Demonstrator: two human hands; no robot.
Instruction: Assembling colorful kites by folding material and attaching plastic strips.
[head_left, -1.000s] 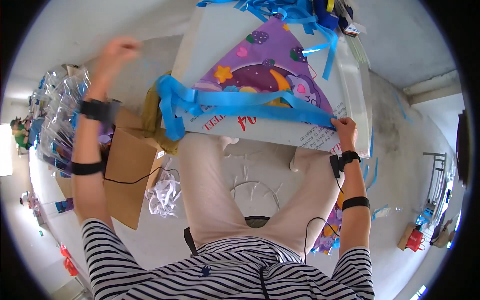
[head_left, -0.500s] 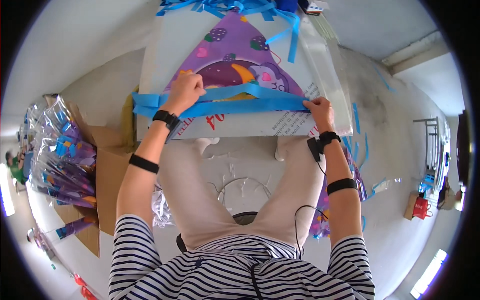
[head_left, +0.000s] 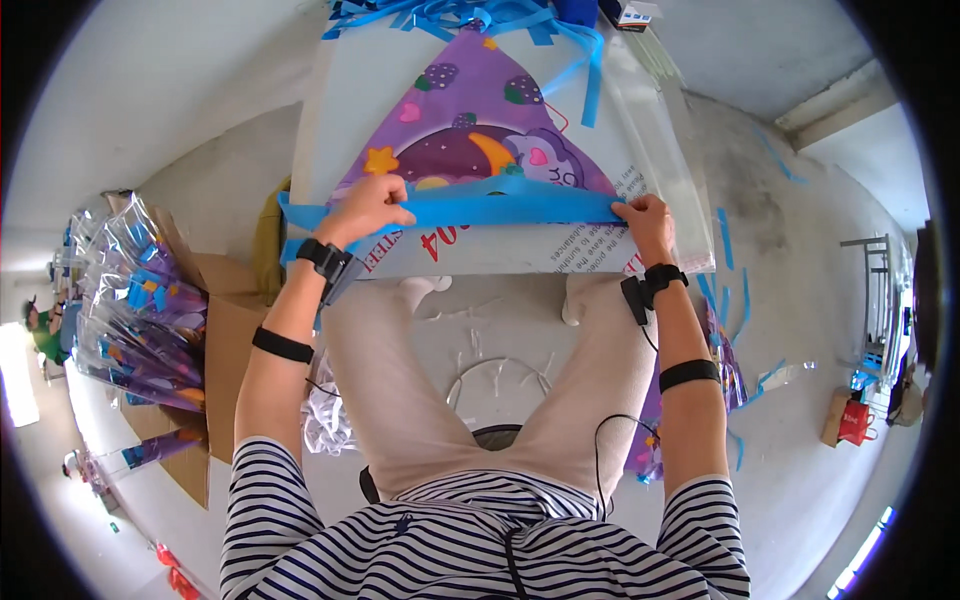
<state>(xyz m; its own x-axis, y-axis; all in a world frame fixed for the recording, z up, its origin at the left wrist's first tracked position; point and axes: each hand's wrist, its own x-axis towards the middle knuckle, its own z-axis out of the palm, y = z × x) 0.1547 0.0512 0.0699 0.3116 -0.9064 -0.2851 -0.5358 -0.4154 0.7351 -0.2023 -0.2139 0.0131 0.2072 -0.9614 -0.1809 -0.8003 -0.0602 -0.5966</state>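
A flat purple triangular sheet (head_left: 430,120), printed with berries, a star, a moon and a cartoon animal, lies on the board with its point away from me. A wide blue ribbon (head_left: 500,206) runs along its near edge. My left hand (head_left: 368,212) is closed on the ribbon near the sheet's left corner, with thumb and fingers curled together. My right hand (head_left: 648,222) pinches the ribbon's right end at the sheet's right corner. Part of the ribbon beside my left wrist is hidden by the hand.
The white printed board (head_left: 480,252) sits over my knees. Loose blue strips (head_left: 400,14) pile at its far edge, beside a small box (head_left: 632,14). On the left stands a cardboard carton (head_left: 232,340) by clear-wrapped purple packages (head_left: 150,320). Blue scraps (head_left: 745,300) lie on the floor right.
My left hand has come down toward me, from the sheet onto the ribbon. The ribbon's two separated strands now lie together as one band. My right hand keeps its hold.
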